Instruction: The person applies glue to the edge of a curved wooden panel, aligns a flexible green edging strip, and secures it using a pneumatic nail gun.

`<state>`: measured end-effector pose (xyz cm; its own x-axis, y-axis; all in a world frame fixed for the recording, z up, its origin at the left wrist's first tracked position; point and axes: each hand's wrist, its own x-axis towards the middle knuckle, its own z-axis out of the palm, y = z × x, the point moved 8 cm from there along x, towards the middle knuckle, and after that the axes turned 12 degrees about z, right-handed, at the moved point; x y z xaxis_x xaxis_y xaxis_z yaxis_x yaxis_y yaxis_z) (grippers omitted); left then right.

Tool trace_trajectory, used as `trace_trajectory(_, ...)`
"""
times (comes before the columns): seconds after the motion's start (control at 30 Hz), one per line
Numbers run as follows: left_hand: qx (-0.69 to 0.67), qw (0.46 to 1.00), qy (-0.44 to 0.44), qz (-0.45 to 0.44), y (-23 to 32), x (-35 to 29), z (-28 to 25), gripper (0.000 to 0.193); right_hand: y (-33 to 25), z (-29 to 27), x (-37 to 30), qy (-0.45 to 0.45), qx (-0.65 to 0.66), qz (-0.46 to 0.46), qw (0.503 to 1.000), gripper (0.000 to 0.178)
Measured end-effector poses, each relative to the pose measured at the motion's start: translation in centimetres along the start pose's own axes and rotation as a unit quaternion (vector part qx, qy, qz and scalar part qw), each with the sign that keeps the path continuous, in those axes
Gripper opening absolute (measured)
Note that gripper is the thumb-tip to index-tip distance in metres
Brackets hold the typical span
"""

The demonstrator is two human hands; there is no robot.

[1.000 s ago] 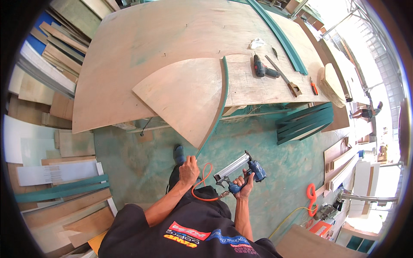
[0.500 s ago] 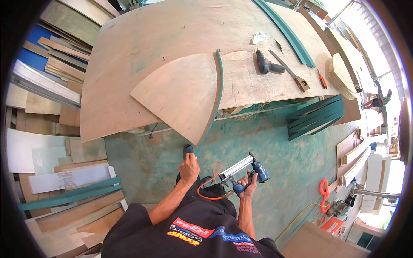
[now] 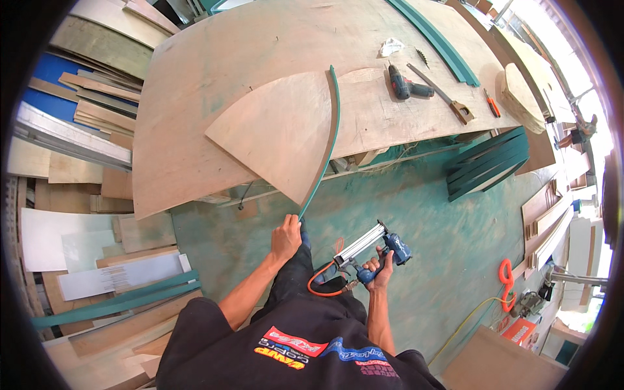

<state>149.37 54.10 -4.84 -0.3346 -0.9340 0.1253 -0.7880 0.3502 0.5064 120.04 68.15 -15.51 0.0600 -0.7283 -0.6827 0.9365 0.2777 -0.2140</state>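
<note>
Broad plywood worktop (image 3: 185,127) bears the fan-shaped pale wooden panel (image 3: 279,130), your left hand (image 3: 285,238) still pinching, apparently steadying, the thin teal strip (image 3: 337,114) beside its curve, your right hand (image 3: 379,270) still gripping the blue-and-silver nail gun (image 3: 396,248).

The left hand (image 3: 286,240) hides the near end of a curved green strip (image 3: 336,120); the right hand (image 3: 379,270) covers part of the nail gun (image 3: 398,249)'s grip. The plywood tabletop (image 3: 188,130) runs past the upper edge. A distant person (image 3: 578,134) is blurred.
</note>
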Motion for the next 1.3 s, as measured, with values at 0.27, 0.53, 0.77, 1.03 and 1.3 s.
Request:
trace_trajectory(0.27, 0.039, 0.999, -0.006, 0.031, -1.1, 1.0, 0.3, 0.017, 1.1, -1.8, -1.5, -0.007, 0.028, -0.018, 0.999, 0.054)
trace_trajectory(0.53, 0.028, 0.994, -0.036, 0.101, -1.0, 2.4, 0.3, 0.021, 0.8, -3.1, -3.0, -0.005, 0.047, -0.032, 0.998, 0.051)
trace_trajectory(0.77, 0.03, 0.993, -0.031, 0.108, 0.9, 4.2, 2.1, 0.024, 3.2, -1.4, -1.7, -0.009, 0.015, 0.007, 1.0, 0.054)
trace_trajectory(1.03, 0.048, 0.993, -0.018, 0.102, 3.4, 5.2, 3.3, 0.024, 4.6, 3.3, -2.0, -0.061, -0.028, 0.041, 0.997, 0.06)
trace_trajectory(1.3, 0.013, 0.997, -0.013, 0.075, 4.0, 6.2, 4.8, 0.023, 3.3, 3.8, -2.9, -0.052, -0.052, 0.007, 0.997, 0.058)
